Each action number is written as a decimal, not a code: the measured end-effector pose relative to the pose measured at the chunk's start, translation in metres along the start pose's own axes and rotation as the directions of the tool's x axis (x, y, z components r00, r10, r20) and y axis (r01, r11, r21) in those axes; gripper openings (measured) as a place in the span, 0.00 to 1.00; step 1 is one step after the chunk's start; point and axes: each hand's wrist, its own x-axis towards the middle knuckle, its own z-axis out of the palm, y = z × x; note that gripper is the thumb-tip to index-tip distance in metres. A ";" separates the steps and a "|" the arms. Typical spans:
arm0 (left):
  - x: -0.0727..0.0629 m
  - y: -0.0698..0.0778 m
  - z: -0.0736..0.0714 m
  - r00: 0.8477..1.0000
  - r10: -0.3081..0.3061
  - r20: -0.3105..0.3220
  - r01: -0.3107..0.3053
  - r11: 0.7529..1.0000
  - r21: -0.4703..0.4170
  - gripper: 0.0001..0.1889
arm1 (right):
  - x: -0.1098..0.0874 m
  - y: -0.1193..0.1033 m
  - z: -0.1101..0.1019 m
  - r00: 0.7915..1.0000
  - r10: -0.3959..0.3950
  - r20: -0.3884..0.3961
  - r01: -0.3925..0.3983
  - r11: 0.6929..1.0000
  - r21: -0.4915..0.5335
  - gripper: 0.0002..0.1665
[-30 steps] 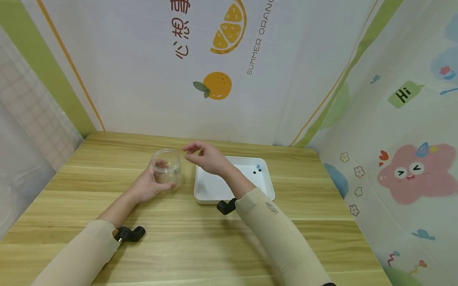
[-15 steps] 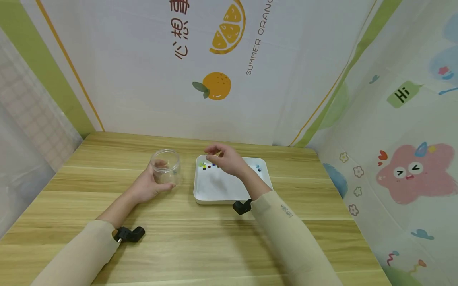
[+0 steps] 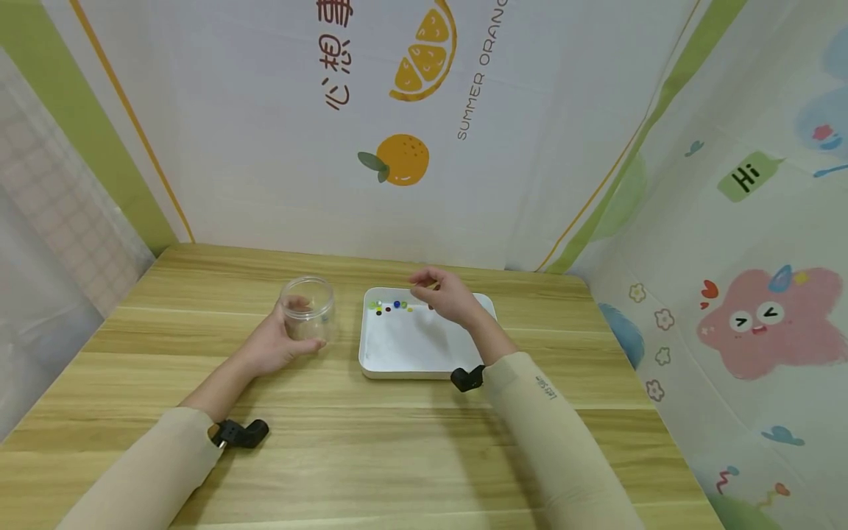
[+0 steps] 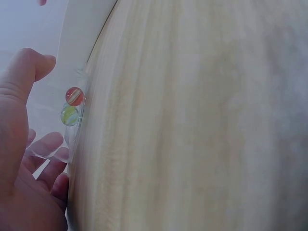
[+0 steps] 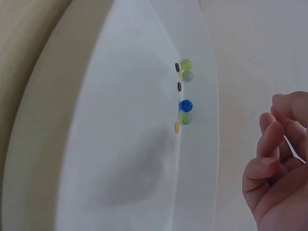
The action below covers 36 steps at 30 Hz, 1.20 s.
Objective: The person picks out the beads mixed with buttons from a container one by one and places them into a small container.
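Observation:
My left hand point(image 3: 278, 340) holds a clear plastic jar point(image 3: 308, 298) from its left side, its fingers and thumb around the wall. The jar stands upright on the table with its mouth uncovered. Through its wall, the left wrist view shows a red striped marble point(image 4: 74, 96) and a yellow-green marble point(image 4: 70, 115) low inside. Over the far side of a white tray point(image 3: 407, 364) hovers my right hand point(image 3: 453, 298), fingers loosely bent and nothing visible between them. Along that side lie a blue marble point(image 5: 186, 106), green marbles point(image 5: 186, 64) and several small flat pieces in yellow and dark colours.
The wooden table point(image 3: 344, 456) carries the jar and, to its right, the tray. A printed cloth point(image 3: 278, 162) hangs behind the table's far edge, and another cloth point(image 3: 748, 235) hangs on the right. My right hand hides part of the tray.
My right hand has moved right from beside the jar's mouth to above the tray's far side, uncovering the marbles at its far left. The left hand and jar have stayed in place.

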 end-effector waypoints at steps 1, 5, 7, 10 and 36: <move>0.000 0.000 0.000 1.000 -0.001 0.001 0.001 1.000 -0.002 0.47 | 0.001 0.002 -0.001 1.000 0.005 -0.002 -0.005 1.000 -0.005 0.15; 0.000 0.000 0.000 1.000 -0.001 0.001 0.001 1.000 -0.005 0.48 | 0.003 0.008 -0.004 1.000 0.023 -0.017 -0.024 0.999 -0.023 0.15; 0.000 0.000 -0.001 1.000 0.001 0.002 -0.001 1.000 -0.008 0.48 | 0.004 0.011 -0.005 0.999 0.029 -0.023 -0.030 0.999 -0.033 0.15; 0.000 0.000 -0.001 1.000 0.004 0.001 -0.004 1.000 -0.013 0.48 | 0.007 0.013 -0.006 0.999 0.037 -0.026 -0.038 0.998 -0.058 0.15; 0.000 -0.004 -0.001 1.000 0.008 0.006 -0.008 1.000 -0.014 0.48 | 0.030 -0.010 0.029 0.984 0.084 0.158 0.065 0.657 -0.751 0.20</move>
